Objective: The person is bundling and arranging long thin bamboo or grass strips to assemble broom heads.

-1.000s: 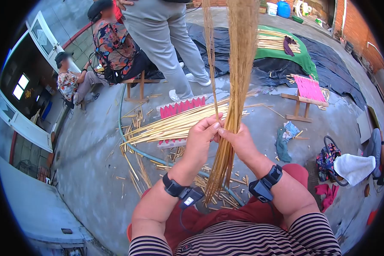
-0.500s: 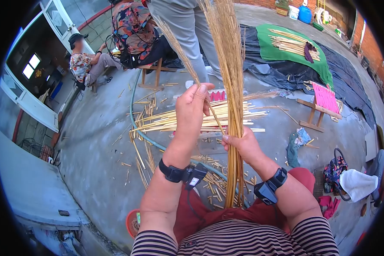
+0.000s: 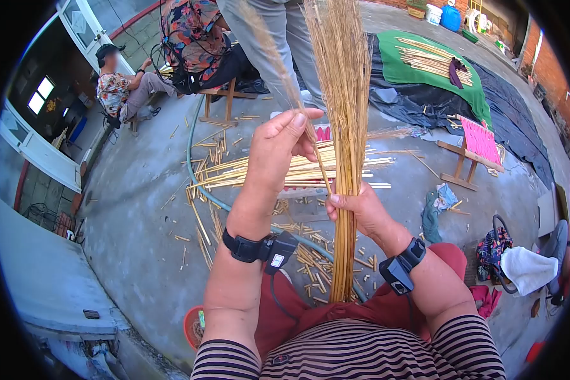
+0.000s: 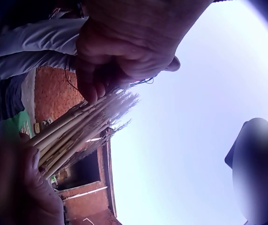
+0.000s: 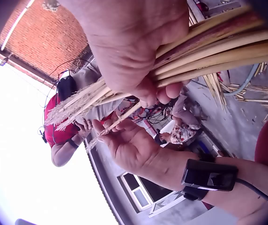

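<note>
A bundle of dry reed stalks (image 3: 345,240) with feathery tops stands nearly upright in front of me, its lower ends near my lap. My right hand (image 3: 362,209) grips it around the middle, and in the right wrist view its fingers curl round the stalks. To the left, my left hand (image 3: 277,149) pinches a single plumed stalk (image 3: 323,166) between thumb and fingers. That stalk tilts away from the bundle at the top, its lower end right at my right thumb. In the right wrist view, the left hand (image 5: 134,145) shows beyond the bundle.
Long cut stalks (image 3: 234,174) lie on the concrete, with short offcuts (image 3: 313,266) below and a hose (image 3: 199,183) curving past. Right stands a small wooden stand (image 3: 465,164) with a pink cover. Ahead is a person in grey trousers (image 3: 259,38); others sit at left.
My left hand has moved up and left, away from my right hand, with the single stalk tilting outward. The bundle has swung closer to upright. The head view has shifted slightly.
</note>
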{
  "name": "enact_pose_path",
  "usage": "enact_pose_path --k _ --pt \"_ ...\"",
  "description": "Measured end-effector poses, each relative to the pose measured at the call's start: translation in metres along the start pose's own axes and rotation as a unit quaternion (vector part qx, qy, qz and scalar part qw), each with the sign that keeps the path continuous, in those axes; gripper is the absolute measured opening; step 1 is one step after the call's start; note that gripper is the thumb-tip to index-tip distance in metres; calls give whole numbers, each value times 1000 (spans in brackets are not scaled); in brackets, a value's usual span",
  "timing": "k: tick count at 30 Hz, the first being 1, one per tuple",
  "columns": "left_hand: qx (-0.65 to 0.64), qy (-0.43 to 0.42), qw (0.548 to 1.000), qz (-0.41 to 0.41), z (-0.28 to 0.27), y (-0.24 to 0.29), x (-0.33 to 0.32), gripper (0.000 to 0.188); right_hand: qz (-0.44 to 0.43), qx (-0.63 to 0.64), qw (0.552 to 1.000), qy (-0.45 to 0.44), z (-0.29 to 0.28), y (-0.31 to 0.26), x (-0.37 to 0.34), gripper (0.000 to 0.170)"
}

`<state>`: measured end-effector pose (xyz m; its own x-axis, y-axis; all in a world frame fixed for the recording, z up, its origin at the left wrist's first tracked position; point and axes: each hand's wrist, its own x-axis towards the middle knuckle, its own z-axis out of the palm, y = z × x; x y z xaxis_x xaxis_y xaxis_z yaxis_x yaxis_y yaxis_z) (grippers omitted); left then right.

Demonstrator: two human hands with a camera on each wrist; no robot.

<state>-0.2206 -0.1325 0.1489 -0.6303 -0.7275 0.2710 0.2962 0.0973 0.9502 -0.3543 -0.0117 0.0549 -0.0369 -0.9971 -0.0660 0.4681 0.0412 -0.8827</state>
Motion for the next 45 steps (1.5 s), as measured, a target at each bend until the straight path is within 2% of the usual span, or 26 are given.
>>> enact_pose_path --k 3,11,14,17,20,23,24,26,28,29,30,31,32,34,37,41,45 --pt "-35 1 999 9 6 -1 -1 33 4 31 999 -21 0 -2 -1 18" --pt "10 22 999 38 13 -5 -1 31 1 55 997 -50 1 0 -1 21" --pt "-9 59 996 69 11 -5 -1 29 -11 13 998 -61 -3 -5 -1 19" --pt "5 109 988 105 -18 -7 7 25 -58 -29 998 26 -13 -34 -9 17" --pt "85 158 981 69 -60 -20 12 23 -111 -138 978 111 -26 -65 -27 16" --pt "140 178 974 -16 -96 -43 15 22 -150 -94 970 166 -29 -79 -45 17" --pt "141 195 969 -45 -105 -52 17 20 -162 -92 970 157 -35 -83 -52 19" --pt "220 188 953 -94 -118 -76 20 20 -177 -92 960 195 -41 -89 -64 19" --pt "321 160 922 -146 -126 -108 26 19 -190 -96 953 217 -48 -98 -76 19" --pt "459 89 883 -49 -132 -134 27 18 -201 -91 951 216 -53 -101 -81 19" --pt "583 18 810 49 -142 -160 25 18 -211 -85 950 211 -58 -103 -85 20" --pt "602 0 799 22 -144 -181 23 18 -221 -76 951 203 -60 -104 -87 20" --pt "660 -25 751 14 -132 -183 17 19 -229 -68 949 204 -57 -105 -88 18" --pt "686 -30 726 -33 -113 -193 13 19 -247 -67 947 191 -52 -103 -87 17" --pt "794 -39 605 37 -106 -221 17 11 -243 -66 950 187 -44 -98 -84 17" --pt "823 -43 564 55 -90 -221 20 12 -215 -77 957 179 -45 -93 -84 19" --pt "819 -42 563 103 -86 -210 27 12 -202 -68 957 194 -44 -92 -83 20"
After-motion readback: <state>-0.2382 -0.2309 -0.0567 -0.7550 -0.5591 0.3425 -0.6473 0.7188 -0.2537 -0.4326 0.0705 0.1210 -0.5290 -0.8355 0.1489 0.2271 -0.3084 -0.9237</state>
